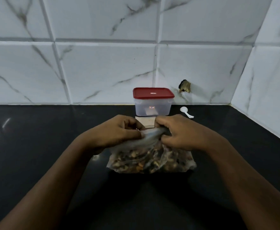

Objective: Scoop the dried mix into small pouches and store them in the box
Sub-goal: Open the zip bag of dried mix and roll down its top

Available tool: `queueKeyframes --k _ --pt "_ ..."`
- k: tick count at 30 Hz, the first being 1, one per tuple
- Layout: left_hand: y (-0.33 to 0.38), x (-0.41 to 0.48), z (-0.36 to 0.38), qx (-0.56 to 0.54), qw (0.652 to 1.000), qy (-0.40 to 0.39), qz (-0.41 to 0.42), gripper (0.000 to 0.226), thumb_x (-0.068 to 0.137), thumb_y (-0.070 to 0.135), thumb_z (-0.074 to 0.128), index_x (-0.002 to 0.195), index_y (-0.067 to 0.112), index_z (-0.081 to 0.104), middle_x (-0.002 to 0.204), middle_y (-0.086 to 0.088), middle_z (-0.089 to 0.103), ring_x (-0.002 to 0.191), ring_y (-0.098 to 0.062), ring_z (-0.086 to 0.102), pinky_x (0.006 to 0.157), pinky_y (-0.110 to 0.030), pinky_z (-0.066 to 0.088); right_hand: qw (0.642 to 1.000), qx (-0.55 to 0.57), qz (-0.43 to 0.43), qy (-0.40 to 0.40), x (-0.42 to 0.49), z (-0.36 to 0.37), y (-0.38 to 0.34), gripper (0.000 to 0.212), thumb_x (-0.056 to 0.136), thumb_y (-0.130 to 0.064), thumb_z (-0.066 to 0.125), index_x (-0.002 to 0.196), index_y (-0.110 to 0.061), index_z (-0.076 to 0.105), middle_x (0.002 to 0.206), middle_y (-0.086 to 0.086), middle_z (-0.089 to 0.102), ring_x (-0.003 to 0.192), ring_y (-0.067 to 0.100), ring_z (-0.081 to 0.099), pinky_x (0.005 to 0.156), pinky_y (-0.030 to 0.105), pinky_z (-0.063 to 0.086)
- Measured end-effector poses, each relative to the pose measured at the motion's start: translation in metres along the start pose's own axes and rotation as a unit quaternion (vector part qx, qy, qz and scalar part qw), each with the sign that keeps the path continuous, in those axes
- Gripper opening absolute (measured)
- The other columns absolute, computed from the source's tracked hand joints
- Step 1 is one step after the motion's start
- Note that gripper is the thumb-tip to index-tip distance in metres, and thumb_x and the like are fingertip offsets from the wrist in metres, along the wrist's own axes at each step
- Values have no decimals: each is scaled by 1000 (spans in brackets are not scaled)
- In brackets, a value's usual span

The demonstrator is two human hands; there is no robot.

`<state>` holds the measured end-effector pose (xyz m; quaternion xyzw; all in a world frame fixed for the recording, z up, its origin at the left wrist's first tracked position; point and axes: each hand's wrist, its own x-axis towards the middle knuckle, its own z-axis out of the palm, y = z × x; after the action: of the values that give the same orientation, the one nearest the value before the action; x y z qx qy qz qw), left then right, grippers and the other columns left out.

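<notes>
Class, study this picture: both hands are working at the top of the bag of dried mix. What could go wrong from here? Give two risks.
1. The left hand and right hand both grip the bunched top of the bag; a sharp pull might tear it and scatter mix over the counter.
2. The scoop lies beside the box, whose red lid is on; letting go to reach them may let the opened bag slump and spill.

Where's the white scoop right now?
In the head view, the white scoop lies on the black counter, right of the red-lidded box, near the tiled wall.
</notes>
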<state>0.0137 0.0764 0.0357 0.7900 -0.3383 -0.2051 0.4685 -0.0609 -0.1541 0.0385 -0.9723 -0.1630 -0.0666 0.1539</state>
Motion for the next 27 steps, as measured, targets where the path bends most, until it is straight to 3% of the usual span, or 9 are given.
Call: queueKeyframes --k 4,6,9,13,17,20,22,24,27 --pt "0 -4 0 -83 992 -88 -34 21 98 15 69 115 6 74 112 -17 77 99 -30 75 83 -33 61 996 -41 -11 75 2 4 0 22 93 -17 62 109 -32 58 105 -13 61 99 6 49 97 37 30" --pt "-2 -2 4 -125 986 -103 -45 20 96 13 71 114 4 74 114 -22 75 96 -31 73 84 -34 60 986 -87 -41 139 6 9 1 32 89 -17 62 116 -34 65 107 -14 61 105 9 45 91 35 23" --pt "-7 3 11 -206 974 -80 -51 30 86 13 77 114 4 68 112 -23 71 97 -33 68 86 -40 55 967 -121 -70 211 7 15 3 27 80 -18 65 102 -30 75 103 -8 58 107 14 41 83 29 15" --pt "-7 6 19 -322 941 -86 -63 33 83 11 75 113 6 64 100 -16 69 88 -26 68 83 -37 57 944 -153 -54 287 7 16 -1 17 80 -22 68 93 -28 75 105 -3 54 108 22 44 86 37 26" --pt "-6 4 22 -426 894 -120 -66 35 89 14 71 122 2 70 113 -17 67 101 -26 64 101 -39 50 955 -136 -83 251 5 8 4 21 77 -11 69 96 -17 76 89 -2 68 87 23 64 79 38 42" --pt "-4 5 28 -483 865 -105 -81 53 87 13 71 138 0 63 129 -18 62 112 -26 60 122 -44 32 969 -69 -58 230 2 3 8 25 79 -1 71 99 -15 76 82 -12 69 73 7 63 69 30 53" --pt "-2 6 32 -515 848 -89 -84 59 85 12 73 141 -1 60 127 -17 63 111 -24 62 120 -42 37 973 -34 -32 225 2 3 10 28 80 1 72 100 -18 74 75 -19 60 65 -2 53 64 26 46" --pt "0 7 34 -551 826 -89 -80 61 85 14 73 141 -5 58 122 -16 67 108 -25 67 107 -39 51 975 20 -29 218 1 2 12 31 81 4 70 103 -18 72 81 -9 66 71 2 60 66 31 49" --pt "4 7 34 -594 797 -74 -85 52 87 16 70 134 -5 61 121 -18 69 105 -29 71 99 -40 57 969 136 -27 205 -2 -3 12 32 89 3 68 115 -15 72 109 -7 73 101 8 69 90 30 57"
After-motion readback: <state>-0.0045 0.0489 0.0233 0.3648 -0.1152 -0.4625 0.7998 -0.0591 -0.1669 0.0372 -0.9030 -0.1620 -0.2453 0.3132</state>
